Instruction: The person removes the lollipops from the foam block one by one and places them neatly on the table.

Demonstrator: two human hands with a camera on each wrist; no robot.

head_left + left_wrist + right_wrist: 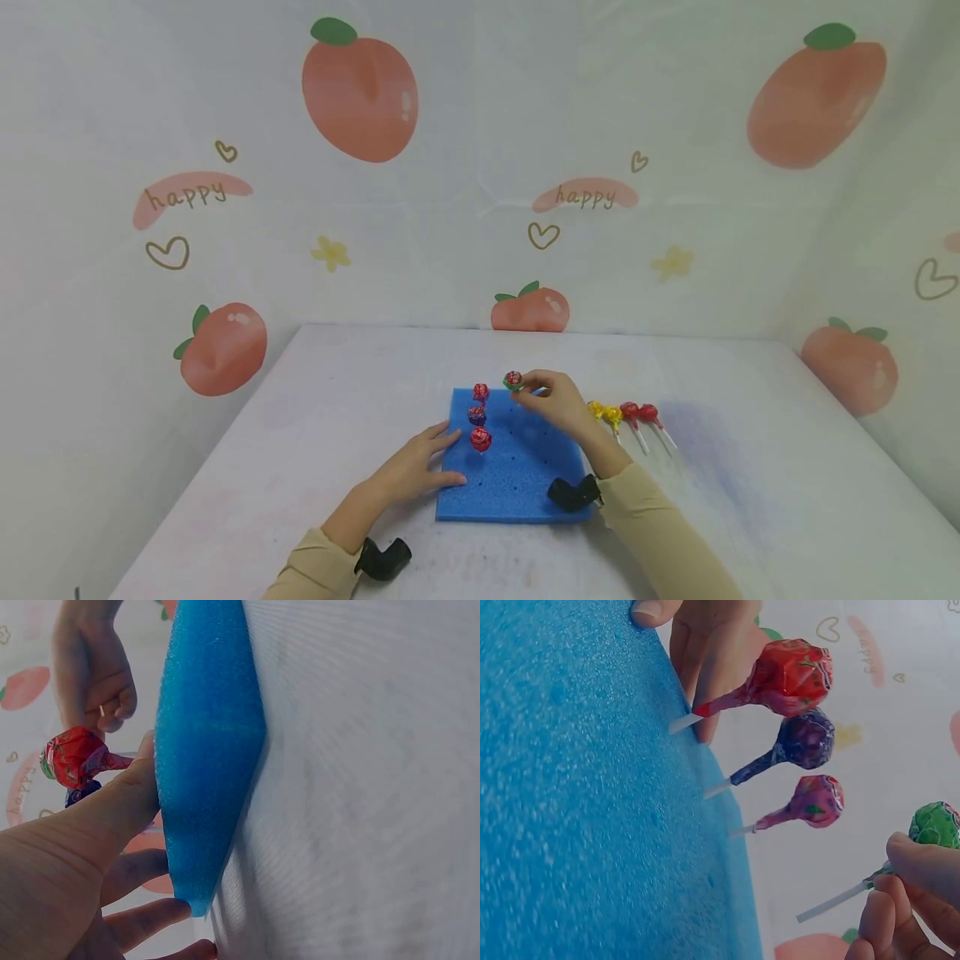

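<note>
The porous blue foam slab (510, 500) lies below the right hand (555, 404); three round lollipops (481, 439) in crinkled wrappers stand in it, left of that hand. The right hand pinches a green-wrapped lollipop (513, 381), its stick's end free. The left hand (412, 468), fingers spread, touches the slab's left edge.

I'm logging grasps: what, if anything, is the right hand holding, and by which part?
The right hand pinches a red-and-green lollipop around its wrapper's twisted neck, leaving the white stick free.
</note>
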